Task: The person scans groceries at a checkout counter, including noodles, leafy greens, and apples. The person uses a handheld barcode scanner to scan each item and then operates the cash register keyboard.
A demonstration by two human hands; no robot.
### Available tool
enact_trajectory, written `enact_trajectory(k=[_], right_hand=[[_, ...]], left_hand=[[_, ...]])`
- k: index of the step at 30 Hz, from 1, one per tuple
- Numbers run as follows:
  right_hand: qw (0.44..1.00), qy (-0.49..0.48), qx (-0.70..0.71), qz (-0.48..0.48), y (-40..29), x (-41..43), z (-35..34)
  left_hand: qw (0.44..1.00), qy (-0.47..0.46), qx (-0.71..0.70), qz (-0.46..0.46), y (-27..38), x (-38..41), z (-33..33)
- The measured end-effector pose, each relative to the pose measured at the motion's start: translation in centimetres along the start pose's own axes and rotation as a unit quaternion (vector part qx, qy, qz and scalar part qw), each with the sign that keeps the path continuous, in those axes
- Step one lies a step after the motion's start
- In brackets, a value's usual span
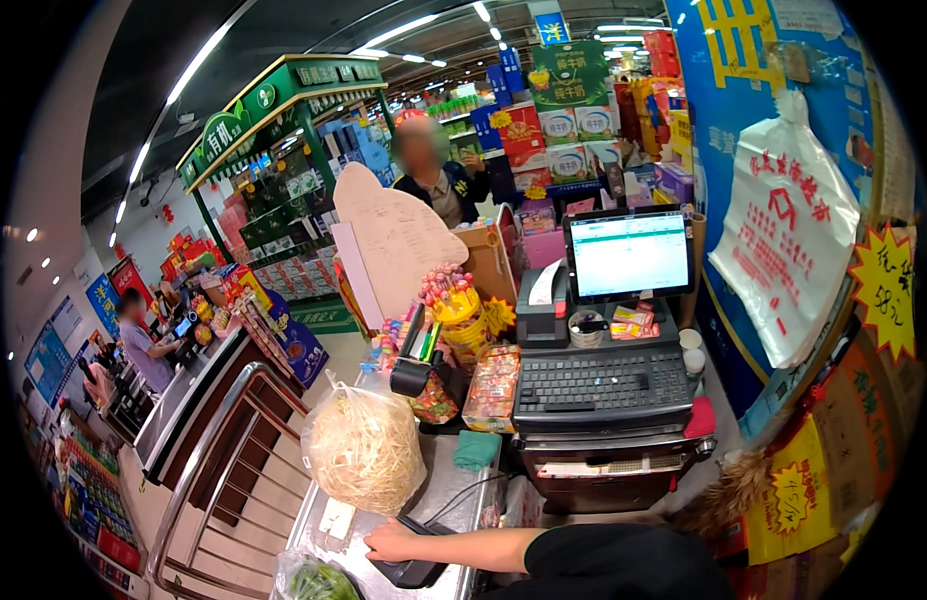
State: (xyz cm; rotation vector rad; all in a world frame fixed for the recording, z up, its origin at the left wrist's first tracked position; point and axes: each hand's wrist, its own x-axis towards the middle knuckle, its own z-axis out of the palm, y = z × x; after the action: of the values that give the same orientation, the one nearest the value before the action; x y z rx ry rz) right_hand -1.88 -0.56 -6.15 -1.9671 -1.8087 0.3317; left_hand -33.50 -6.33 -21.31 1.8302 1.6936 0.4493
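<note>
My hand [392, 540], on the arm reaching in from the lower right, rests on a black handheld device [418, 559] lying on the metal checkout counter [456, 495]; I take it for my left hand. Its fingers are partly hidden, so the grip cannot be told. Just beyond it stands a clear plastic bag of pale, shredded or sprout-like food [366, 450]. A bag of green vegetables [317, 579] lies nearer, at the lower edge. A small pale card [336, 517] is between them. A folded green cloth [476, 450] lies at the counter's far end. My right hand is out of view.
A keyboard [602, 382] and a lit monitor [630, 251] stand beyond, beside a receipt printer [542, 307]. Candy boxes [492, 386] and a lollipop tub [460, 311] adjoin them. Metal rails [208, 465] run at left. A person [441, 180] stands across the counter.
</note>
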Motion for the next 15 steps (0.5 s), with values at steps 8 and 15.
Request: enact_trajectory(k=[8, 15], right_hand=[[0.999, 0.029, -0.004, -0.024, -0.5, 0.5, 0.7], [0.985, 0.058, 0.156, 0.042, 9.4, 6.2, 9.8]], left_hand=[[0.999, -0.024, 0.019, -0.027, -1.9, 0.2, -0.2], [0.998, -0.059, 0.017, 0.028, -1.3, 2.8, 2.8]])
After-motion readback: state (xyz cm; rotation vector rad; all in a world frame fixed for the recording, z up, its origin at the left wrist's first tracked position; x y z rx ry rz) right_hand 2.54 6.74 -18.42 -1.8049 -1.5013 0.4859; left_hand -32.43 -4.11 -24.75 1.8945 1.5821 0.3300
